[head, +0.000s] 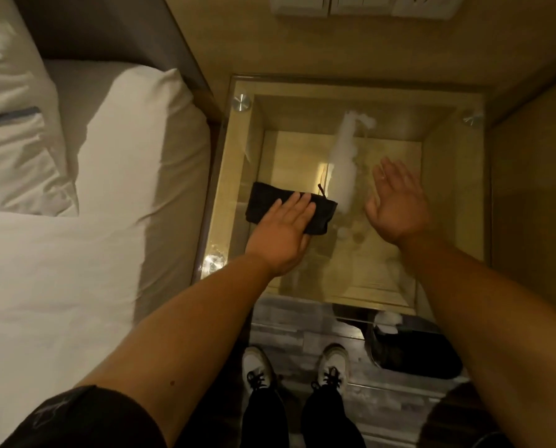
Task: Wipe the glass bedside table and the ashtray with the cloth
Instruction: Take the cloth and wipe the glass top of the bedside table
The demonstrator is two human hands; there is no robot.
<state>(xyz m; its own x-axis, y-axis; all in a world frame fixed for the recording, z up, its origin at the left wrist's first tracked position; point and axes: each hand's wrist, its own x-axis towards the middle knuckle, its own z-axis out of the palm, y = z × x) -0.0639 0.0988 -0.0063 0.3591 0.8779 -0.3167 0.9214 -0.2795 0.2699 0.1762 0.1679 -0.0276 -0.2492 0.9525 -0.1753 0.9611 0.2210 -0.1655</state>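
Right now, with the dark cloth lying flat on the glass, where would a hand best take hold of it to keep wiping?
The cloth is folded flat, long side across the glass table. Pressing down from above with a flat palm suits it; the left hand already covers its near right part. To lift it, probably pinch the free far-left edge, approaching from the bed side.

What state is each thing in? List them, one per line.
cloth: folded, flat on the glass, under the left hand.
left hand: open, palm down, pressing the cloth.
right hand: open, fingers spread, holding nothing.
glass bedside table: top smeared with white foam streak, not yet wiped.
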